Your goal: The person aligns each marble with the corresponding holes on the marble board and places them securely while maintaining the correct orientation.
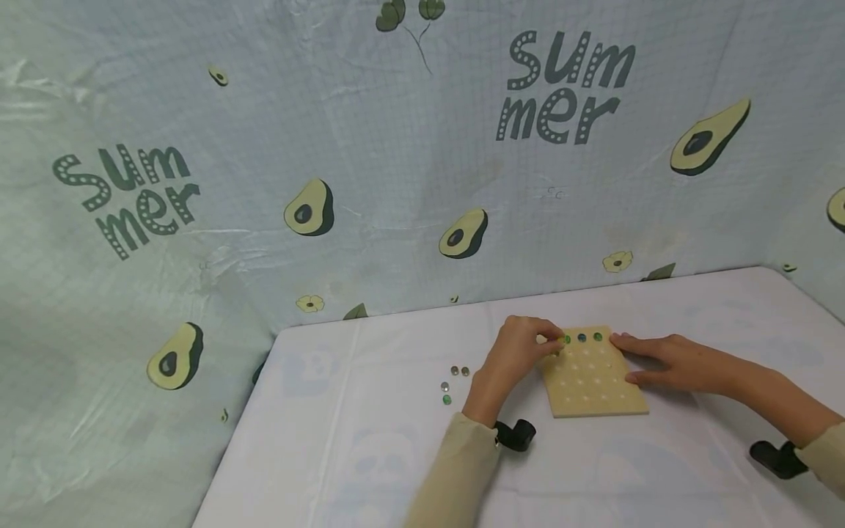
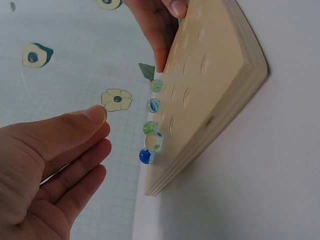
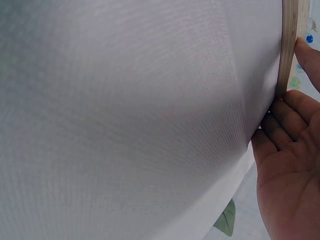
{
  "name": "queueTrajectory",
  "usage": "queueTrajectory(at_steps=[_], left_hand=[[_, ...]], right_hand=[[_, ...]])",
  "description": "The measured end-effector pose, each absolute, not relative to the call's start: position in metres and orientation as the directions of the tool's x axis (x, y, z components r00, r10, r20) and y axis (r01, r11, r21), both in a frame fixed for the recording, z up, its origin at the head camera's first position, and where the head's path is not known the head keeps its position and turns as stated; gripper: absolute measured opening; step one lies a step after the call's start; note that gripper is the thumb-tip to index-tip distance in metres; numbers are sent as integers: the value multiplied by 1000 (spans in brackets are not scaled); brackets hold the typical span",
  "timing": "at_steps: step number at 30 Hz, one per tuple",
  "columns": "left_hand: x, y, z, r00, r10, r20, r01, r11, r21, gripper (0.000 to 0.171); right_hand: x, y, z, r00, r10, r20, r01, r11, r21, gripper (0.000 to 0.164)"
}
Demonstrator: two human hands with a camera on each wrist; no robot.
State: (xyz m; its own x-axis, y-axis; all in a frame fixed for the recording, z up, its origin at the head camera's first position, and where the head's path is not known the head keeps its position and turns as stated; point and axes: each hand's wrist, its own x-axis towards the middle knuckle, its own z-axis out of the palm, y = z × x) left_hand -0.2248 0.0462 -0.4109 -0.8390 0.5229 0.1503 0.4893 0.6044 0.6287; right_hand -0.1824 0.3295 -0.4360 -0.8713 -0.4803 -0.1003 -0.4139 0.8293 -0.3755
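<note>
A square wooden board (image 1: 594, 396) with rows of round hollows lies on the table. Glass marbles (image 1: 582, 337) sit along its far edge; the left wrist view shows several, a blue marble (image 2: 146, 156) among them. Over the board's far left corner, my left hand (image 1: 511, 356) pinches a small glassy marble between thumb and forefinger, and only a sliver shows past the thumb. My right hand (image 1: 680, 363) rests against the board's right side, fingers extended to the far corner and thumb lower on the edge. In the right wrist view its fingertips touch the board's side (image 3: 287, 50).
Left of the board, several loose marbles lie on the white-covered table, including a green marble (image 1: 447, 400). A patterned cloth backdrop (image 1: 396, 147) with avocados stands behind the table (image 1: 370, 455). Each wrist wears a black camera (image 1: 518, 435).
</note>
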Motion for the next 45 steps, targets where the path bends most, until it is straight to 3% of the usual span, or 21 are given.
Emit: queueTrajectory(at_steps=[14,25,45], left_hand=[[-231,55,-428,-901,413,133,383,613,691,14],[-232,59,-431,-916,354,189,372,572,731,10],[-234,70,-434,-867,475,151,481,719,501,16]], right_hand=[[-183,331,-433,-871,-478,-110,-411,833,-369,79],[-182,331,-434,-867,-486,-107,-419,829,-369,79],[-181,329,-436,-864,-499,-72,-445,822,-356,76]])
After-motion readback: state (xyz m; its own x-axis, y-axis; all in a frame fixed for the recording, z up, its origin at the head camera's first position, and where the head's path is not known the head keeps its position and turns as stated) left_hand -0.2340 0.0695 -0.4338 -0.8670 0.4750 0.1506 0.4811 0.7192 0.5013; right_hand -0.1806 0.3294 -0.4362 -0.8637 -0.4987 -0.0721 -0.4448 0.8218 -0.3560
